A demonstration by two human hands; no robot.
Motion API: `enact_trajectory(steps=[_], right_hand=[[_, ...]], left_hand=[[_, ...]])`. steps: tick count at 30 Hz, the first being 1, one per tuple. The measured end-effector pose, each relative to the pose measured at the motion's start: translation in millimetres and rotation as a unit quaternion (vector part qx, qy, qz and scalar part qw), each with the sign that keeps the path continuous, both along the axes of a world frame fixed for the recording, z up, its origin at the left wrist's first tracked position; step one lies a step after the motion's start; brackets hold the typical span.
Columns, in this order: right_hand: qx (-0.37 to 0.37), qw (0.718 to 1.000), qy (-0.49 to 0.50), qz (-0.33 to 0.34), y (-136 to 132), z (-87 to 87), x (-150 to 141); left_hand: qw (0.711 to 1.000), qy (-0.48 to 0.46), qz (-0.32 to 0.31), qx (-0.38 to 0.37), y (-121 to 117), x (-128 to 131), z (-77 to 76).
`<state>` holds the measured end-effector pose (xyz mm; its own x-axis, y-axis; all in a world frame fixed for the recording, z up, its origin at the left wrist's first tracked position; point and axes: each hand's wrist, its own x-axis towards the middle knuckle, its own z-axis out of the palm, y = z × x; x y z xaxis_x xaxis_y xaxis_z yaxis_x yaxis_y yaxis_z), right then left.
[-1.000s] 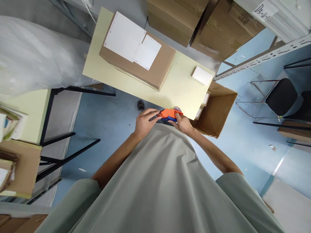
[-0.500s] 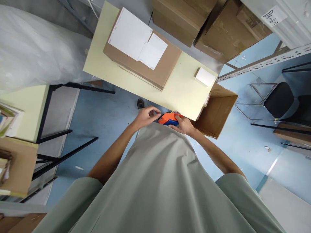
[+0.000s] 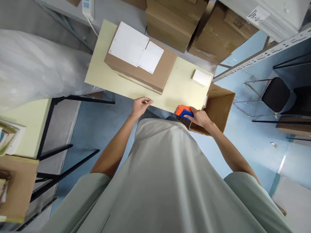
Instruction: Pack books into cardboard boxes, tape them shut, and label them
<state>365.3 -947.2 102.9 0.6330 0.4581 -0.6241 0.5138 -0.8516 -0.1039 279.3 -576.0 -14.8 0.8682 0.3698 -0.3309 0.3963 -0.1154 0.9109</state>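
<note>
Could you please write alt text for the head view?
The right hand holds an orange and blue tool by a yellow table; the left hand is nearby. On the table sits a cardboard box bearing white sheets.

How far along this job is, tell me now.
Looks done: the tabletop carton seems shut, with two white sheets on top. In hand: the right hand holds an orange-and-blue tape dispenser, off the carton; the left hand holds nothing I can make out. Left: possibly taping; the seams can't be judged.
</note>
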Motion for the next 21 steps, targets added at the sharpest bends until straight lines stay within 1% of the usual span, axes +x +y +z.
enact_trajectory(steps=[3,6,10,13,15,17,21], right_hand=[[-0.012,0.999,-0.037,-0.025,5.7,-9.8,7.9],[-0.016,0.996,-0.062,-0.054,13.9,-23.2,12.3],[-0.007,0.995,-0.074,-0.072,22.7,-41.3,12.8],[0.001,0.993,-0.078,-0.094,28.6,-52.3,11.6],[0.006,0.991,-0.082,-0.108,31.6,-57.9,10.8],[0.008,0.989,-0.088,-0.117,33.6,-62.1,9.7],[-0.002,0.988,-0.089,-0.127,36.1,-63.6,5.8]], left_hand=[[0.999,-0.024,0.018,0.013,-6.1,22.5,-10.8],[0.998,-0.042,0.034,0.031,-11.7,39.4,-19.0],[0.996,-0.049,0.047,0.061,-8.5,51.8,-28.4],[0.995,-0.047,0.046,0.074,-5.5,56.8,-33.8],[0.994,-0.048,0.040,0.086,-5.6,58.6,-34.8],[0.993,-0.044,0.035,0.108,-6.4,59.2,-32.7],[0.984,-0.009,0.001,0.177,0.4,57.4,-20.4]])
